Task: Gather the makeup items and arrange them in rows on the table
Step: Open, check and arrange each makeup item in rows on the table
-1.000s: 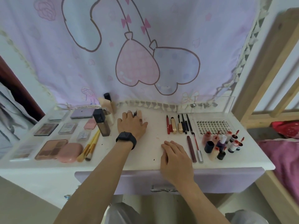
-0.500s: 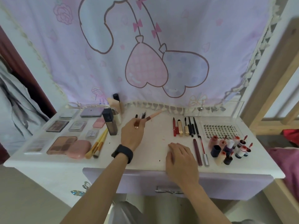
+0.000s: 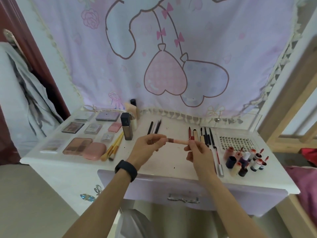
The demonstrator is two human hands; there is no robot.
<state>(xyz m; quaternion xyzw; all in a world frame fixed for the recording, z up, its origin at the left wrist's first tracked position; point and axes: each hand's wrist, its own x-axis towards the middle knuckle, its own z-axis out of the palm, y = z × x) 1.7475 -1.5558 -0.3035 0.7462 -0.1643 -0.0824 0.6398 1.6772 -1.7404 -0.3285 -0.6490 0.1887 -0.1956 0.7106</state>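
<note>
Above the middle of the white table (image 3: 161,167), both hands hold one slim pink makeup stick (image 3: 176,141) level. My left hand (image 3: 147,149) pinches its left end and my right hand (image 3: 199,152) pinches its right end. Behind them lie three black pencils (image 3: 154,127). To the right, a row of pens and liners (image 3: 201,135) lies side by side, with a long silver-capped stick (image 3: 218,160) in front. Palettes and compacts (image 3: 78,146) sit in rows at the left.
Small bottles and lip tints (image 3: 243,160) cluster at the right front, behind them a lash tray (image 3: 235,143). A dark foundation bottle (image 3: 126,128) and two yellow brushes (image 3: 114,148) stand left of centre. A curtain hangs behind; a wooden bed frame (image 3: 289,93) rises at right.
My left hand lifted the pink stick from the back of the table toward the middle. My right hand rose off the table edge and took its other end.
</note>
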